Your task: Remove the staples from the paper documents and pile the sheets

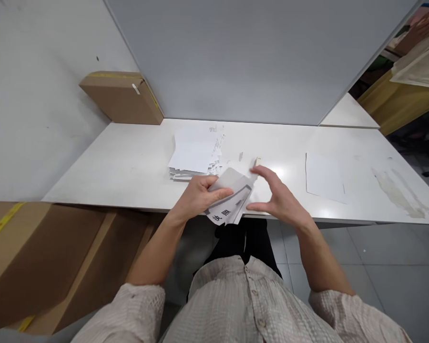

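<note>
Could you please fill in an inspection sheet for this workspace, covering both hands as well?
Surface: white table, with a discoloured patch toward its right end.
Job's things: held papers, fanned, some printed; paper stack with uneven edges; loose sheet at right.
Clutter: cardboard box in the back left corner; small pale object by the right fingertips, unidentified.
Left hand: gripping the held papers.
Right hand: open beside them, thumb and fingers apart.
Cables: nothing seen.
Surroundings: grey panel behind; cardboard at lower left; another person partly visible, upper right.
</note>
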`<state>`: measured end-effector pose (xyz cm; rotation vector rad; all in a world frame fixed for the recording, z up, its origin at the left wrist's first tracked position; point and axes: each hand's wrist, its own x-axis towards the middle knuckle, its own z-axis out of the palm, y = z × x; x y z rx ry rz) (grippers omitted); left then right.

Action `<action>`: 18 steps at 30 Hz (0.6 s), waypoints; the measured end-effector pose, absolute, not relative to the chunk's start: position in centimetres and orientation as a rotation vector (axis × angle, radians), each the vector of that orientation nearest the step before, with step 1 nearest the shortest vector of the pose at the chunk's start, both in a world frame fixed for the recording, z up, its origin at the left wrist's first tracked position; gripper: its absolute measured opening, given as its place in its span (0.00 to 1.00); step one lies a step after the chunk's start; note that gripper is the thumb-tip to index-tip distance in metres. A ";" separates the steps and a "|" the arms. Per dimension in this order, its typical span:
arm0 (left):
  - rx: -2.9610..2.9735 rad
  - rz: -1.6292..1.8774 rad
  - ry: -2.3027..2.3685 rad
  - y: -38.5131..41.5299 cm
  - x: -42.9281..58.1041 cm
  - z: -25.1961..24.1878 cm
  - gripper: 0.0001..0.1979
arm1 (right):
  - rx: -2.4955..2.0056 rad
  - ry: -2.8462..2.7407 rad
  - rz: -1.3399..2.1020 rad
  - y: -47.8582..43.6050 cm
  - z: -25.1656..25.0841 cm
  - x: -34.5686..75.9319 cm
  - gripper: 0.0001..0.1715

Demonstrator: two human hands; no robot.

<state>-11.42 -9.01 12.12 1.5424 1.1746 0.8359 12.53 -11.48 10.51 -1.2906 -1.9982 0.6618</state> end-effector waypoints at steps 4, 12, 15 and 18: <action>1.437 0.711 0.954 -6.5 -12.6 13.0 0.17 | -1.191 -1.754 1.203 -10.2 8.8 12.6 0.14; 0.722 0.820 0.470 -7.9 -11.3 3.0 0.38 | -1.269 -1.190 1.533 -11.9 4.0 15.2 0.14; 0.609 0.781 0.524 -9.1 -8.8 1.8 0.24 | -1.377 -1.150 1.589 -12.8 3.4 15.4 0.18; 0.515 0.807 0.604 -8.8 -8.3 2.2 0.21 | -1.514 -1.033 1.437 -13.9 3.5 17.2 0.19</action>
